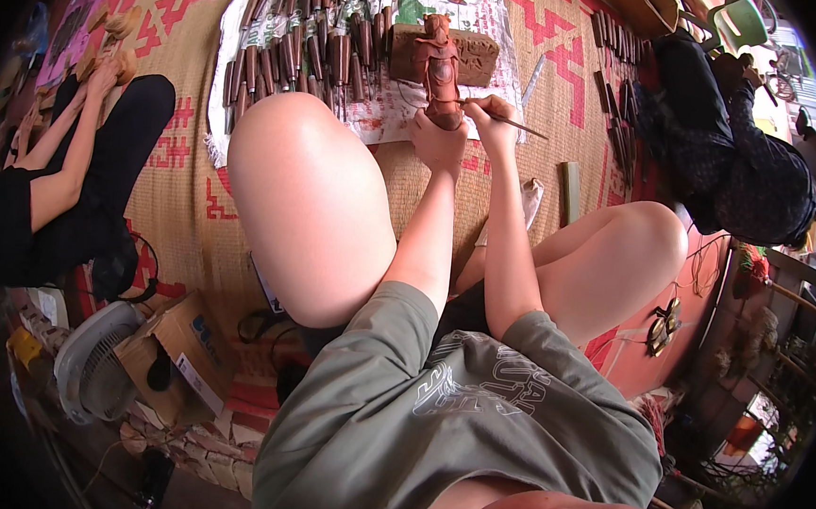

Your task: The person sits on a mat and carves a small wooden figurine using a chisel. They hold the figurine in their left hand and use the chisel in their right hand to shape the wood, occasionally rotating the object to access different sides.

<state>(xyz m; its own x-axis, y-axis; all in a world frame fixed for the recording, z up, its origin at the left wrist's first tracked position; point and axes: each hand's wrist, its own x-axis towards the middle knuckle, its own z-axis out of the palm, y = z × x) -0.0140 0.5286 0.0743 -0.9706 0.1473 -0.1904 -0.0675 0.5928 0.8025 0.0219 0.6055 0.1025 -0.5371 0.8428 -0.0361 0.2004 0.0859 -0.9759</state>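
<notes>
A reddish-brown carved wooden figurine [440,63] stands upright in front of me. My left hand [437,143] is closed around its base from below. My right hand [492,114] pinches a thin dark stick-like tool [526,128]; its handle slants out to the right. The tool's tip is at the lower right side of the figurine, too small to tell whether it is a brush or a blade. Behind the figurine lies a brown wooden block [478,63] on a white printed cloth [507,86].
Several wooden-handled carving tools [313,49] lie in rows on the cloth, left of the figurine. A woven mat [194,60] spreads beneath. A person at left holds a pale wood carving [116,35]; another person [719,134] sits at right. A fan [93,360] and cardboard box [179,352] stand lower left.
</notes>
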